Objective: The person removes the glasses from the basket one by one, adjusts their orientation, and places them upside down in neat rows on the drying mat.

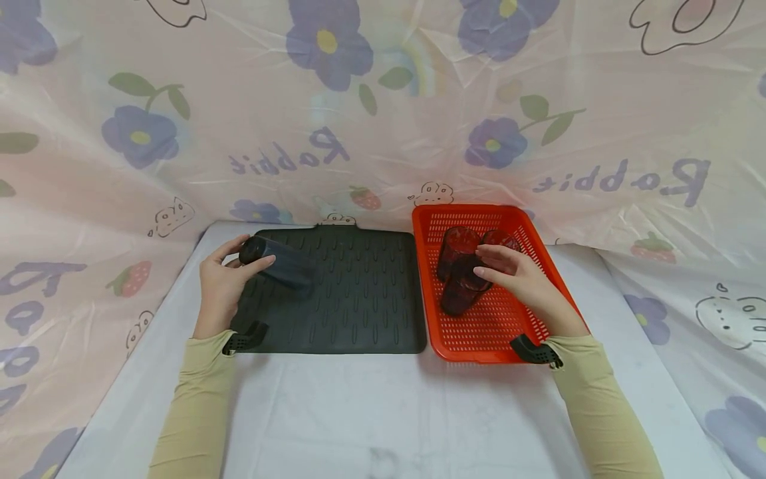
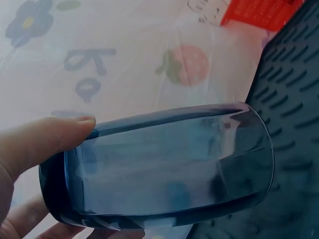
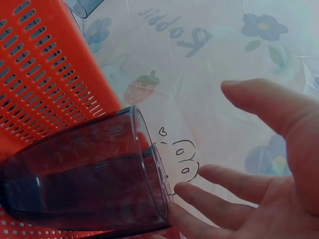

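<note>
My left hand (image 1: 220,293) grips a bluish see-through drinking glass (image 1: 286,265) by its thick base, thumb on one side and fingers on the other. The glass is tilted above the dark ribbed mat (image 1: 359,319), its open rim pointing down and to the right. In the left wrist view, the glass (image 2: 164,167) looks empty. Over the red basket (image 1: 439,342), my right hand (image 1: 526,283) has its fingers apart, beside the rim of a leaning glass (image 3: 84,174). Whether the fingertips touch that rim, I cannot tell. Two more glasses stand behind it, one (image 1: 457,243) on the left, the other (image 1: 503,238) partly hidden by my fingers.
Mat and basket lie side by side on a white-covered table (image 1: 359,412), the basket's left wall close to the mat's right edge. A patterned cloth (image 1: 383,120) hangs behind and at both sides. Black wrist straps sit over both sleeves.
</note>
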`<action>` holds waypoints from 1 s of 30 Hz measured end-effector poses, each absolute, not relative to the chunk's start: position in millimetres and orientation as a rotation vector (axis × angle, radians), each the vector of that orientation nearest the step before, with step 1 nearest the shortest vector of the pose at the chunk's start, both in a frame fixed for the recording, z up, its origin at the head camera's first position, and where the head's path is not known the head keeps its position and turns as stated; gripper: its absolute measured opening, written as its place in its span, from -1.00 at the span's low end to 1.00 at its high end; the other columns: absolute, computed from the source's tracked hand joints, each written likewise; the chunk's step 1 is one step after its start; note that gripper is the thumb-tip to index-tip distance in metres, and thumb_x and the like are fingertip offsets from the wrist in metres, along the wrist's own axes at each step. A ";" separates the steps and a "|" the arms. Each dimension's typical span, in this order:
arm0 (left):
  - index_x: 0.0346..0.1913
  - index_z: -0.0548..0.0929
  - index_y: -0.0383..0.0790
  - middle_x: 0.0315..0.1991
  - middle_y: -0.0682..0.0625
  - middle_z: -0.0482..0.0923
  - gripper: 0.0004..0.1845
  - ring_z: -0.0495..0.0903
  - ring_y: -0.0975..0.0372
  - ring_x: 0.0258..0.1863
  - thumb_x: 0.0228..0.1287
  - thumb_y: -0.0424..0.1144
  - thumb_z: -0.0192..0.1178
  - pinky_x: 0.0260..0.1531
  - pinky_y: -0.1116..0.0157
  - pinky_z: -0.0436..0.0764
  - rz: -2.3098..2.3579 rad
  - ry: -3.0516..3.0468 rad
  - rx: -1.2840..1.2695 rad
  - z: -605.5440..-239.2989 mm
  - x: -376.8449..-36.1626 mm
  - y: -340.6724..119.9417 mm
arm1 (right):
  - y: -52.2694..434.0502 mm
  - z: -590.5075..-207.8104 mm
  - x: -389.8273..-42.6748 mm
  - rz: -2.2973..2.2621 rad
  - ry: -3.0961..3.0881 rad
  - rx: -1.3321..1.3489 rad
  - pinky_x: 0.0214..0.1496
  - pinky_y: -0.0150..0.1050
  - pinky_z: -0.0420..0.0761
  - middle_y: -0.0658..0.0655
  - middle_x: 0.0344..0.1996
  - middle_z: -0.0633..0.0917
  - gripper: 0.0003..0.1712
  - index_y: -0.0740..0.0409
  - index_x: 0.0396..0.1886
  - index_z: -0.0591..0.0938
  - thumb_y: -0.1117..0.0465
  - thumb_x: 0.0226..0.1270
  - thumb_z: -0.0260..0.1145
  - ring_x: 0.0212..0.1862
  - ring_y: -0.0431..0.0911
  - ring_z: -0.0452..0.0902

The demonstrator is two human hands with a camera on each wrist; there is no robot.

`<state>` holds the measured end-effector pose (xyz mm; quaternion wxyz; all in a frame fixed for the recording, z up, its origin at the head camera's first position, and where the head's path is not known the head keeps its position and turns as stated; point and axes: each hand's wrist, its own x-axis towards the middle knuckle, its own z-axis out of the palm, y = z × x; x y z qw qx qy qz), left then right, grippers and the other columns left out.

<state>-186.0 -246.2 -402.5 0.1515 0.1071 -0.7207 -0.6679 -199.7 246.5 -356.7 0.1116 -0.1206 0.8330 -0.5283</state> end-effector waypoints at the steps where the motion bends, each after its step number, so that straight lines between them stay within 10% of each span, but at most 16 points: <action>1: 0.27 0.53 -0.02 0.01 0.02 0.37 -0.26 0.60 0.28 -0.18 -0.08 -0.28 0.54 -0.33 0.50 0.59 -1.905 -2.072 0.323 -402.7 -186.1 -248.0 | 246.7 -357.0 -199.7 -1.547 2.446 -0.355 0.35 0.16 0.19 0.25 0.33 0.35 -0.25 0.28 0.40 0.26 0.05 0.35 0.29 0.37 0.17 0.18; 30: 0.23 0.55 -0.03 0.27 -0.03 0.33 -0.23 0.41 0.11 0.10 -0.16 -0.44 0.54 -0.18 0.44 0.59 -1.706 -2.035 0.455 -416.3 -199.2 -275.5 | 247.1 -358.8 -197.6 -1.458 2.483 -0.301 0.33 0.19 0.18 0.21 0.33 0.35 -0.24 0.19 0.39 0.32 -0.03 0.30 0.33 0.37 0.12 0.15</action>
